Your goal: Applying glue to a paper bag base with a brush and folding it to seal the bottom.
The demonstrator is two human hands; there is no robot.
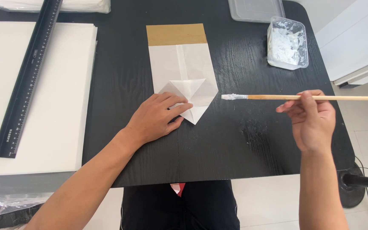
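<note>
left hand (158,117) flat on the folded white paper bag (184,70), fingers spread and open, pressing the diamond-fold bottom flaps against the black desk (243,140); nothing pinched. right hand (311,119) closed in a grip on a wooden-handled brush (299,97), held near mid-handle, above the desk. brush long axis runs level, side to side; the white paste-loaded tip points toward the left hand and sits just beside the bag's folded corner, apart from it. bag's long axis runs away from the body, brown band at far end. paste tub (287,42) beyond the right hand. black ruler (28,76) on white sheets (56,127), well apart to the left.
</note>
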